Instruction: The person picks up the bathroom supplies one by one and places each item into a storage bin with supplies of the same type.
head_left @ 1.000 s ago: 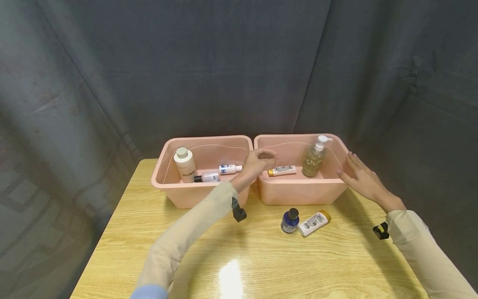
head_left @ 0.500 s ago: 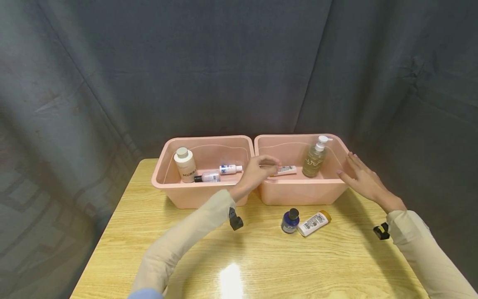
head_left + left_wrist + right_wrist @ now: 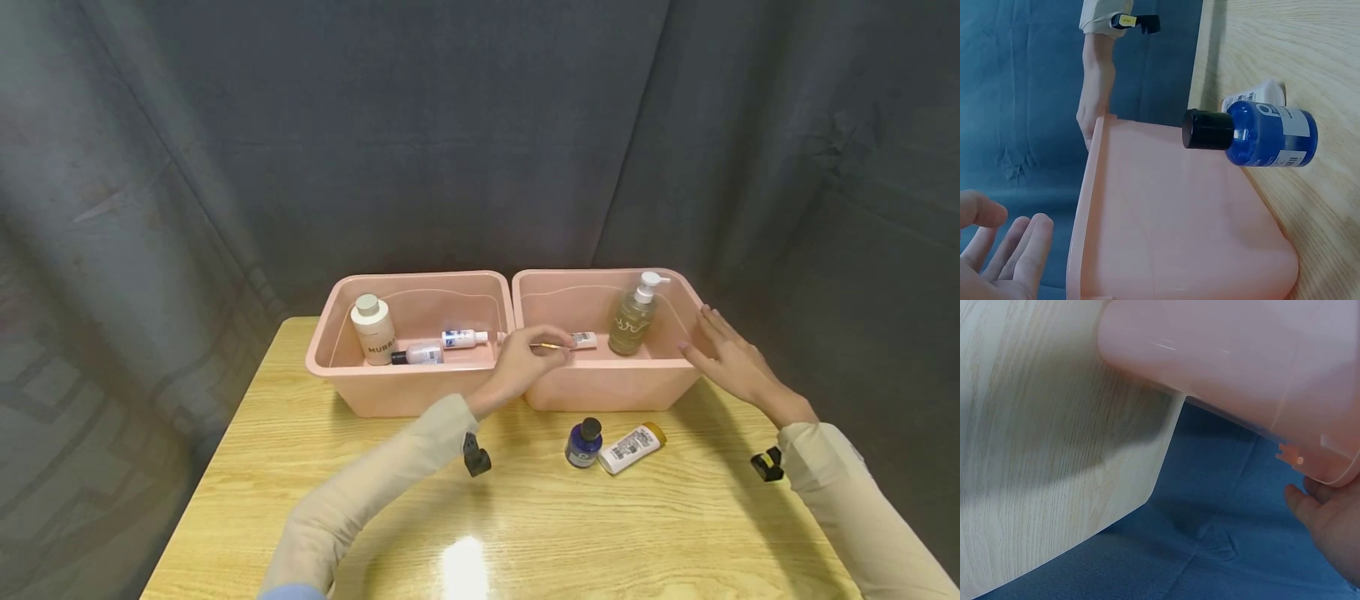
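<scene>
My left hand [image 3: 525,358] hangs over the near left part of the right pink bin [image 3: 615,364]. Its fingers are loosely bent, with a gap to the thumb and nothing held. Behind it, a white tube [image 3: 585,340] lies on that bin's floor, partly hidden. A clear pump bottle [image 3: 632,323] with a white head leans in the same bin. My right hand [image 3: 731,358] rests against the bin's right side, fingers extended. On the table before the bin stands a blue bottle [image 3: 583,445] with a black cap, next to a white tube with a yellow cap [image 3: 632,447].
The left pink bin [image 3: 412,392] adjoins the right one. Inside it are a white bottle [image 3: 373,332], a small clear bottle with a black cap [image 3: 420,354] and a small white bottle [image 3: 460,338]. A grey curtain [image 3: 450,142] hangs behind the wooden table [image 3: 315,442].
My left hand has moved right and slightly nearer, now covering more of the tube in the right bin. The right hand has stayed at the bin's side.
</scene>
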Motion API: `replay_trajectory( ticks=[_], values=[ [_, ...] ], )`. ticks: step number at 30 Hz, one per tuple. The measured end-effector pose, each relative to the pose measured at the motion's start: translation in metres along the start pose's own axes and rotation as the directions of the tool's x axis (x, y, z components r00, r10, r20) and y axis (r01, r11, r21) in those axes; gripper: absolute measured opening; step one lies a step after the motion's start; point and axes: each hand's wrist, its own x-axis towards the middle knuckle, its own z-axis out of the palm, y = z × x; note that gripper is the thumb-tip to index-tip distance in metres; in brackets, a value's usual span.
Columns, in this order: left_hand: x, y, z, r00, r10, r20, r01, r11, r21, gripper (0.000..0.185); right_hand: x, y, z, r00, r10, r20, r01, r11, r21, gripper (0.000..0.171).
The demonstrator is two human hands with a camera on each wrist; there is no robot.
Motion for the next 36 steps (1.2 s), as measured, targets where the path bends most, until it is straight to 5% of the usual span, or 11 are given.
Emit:
replay_trajectory(
  ticks=[13, 24, 36],
  values=[
    [-0.009, -0.002, 0.010, 0.994, 0.104, 0.040, -0.107, 0.990, 0.092, 0.017, 0.000, -0.001, 0.000, 1.000, 0.004, -0.001, -0.004, 1.000, 0.003, 0.081],
    [-0.018, -0.005, 0.016, 0.993, 0.092, 0.076, -0.106, 0.970, 0.217, 0.015, 0.000, 0.000, 0.001, 1.000, 0.002, -0.001, -0.002, 1.000, 0.002, 0.081],
    [-0.026, -0.015, 0.023, 0.964, 0.137, 0.228, -0.202, 0.934, 0.294, 0.019, 0.000, 0.001, 0.001, 1.000, -0.002, -0.008, 0.002, 1.000, -0.001, 0.081]
  ],
)
